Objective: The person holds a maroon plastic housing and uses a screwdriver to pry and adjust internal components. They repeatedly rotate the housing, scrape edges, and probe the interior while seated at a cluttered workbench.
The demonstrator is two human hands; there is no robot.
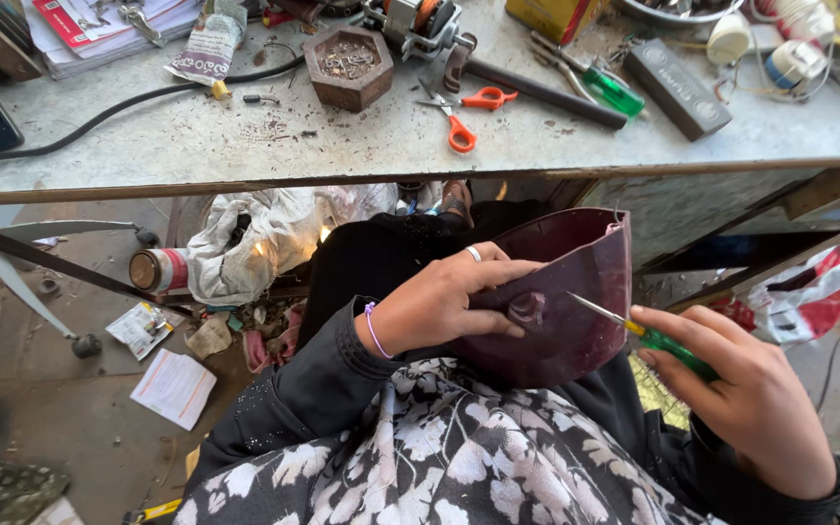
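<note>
A dark maroon plastic appliance casing point(576, 292) rests on my lap, its underside turned up. My left hand point(439, 301), with a ring and a purple wrist band, presses on the casing next to a small round foot point(527, 308). My right hand point(746, 399) grips a green-handled screwdriver point(668, 345). Its thin metal shaft points left and its tip touches the casing just right of the foot.
A grey workbench edge point(420, 175) runs across above my lap. On it lie orange-handled scissors point(464, 117), a hexagonal wooden tray of screws point(347, 63), a second green screwdriver point(610, 89), a dark flat box point(678, 86) and a black cable point(128, 102). Bags, a can point(153, 269) and papers litter the floor.
</note>
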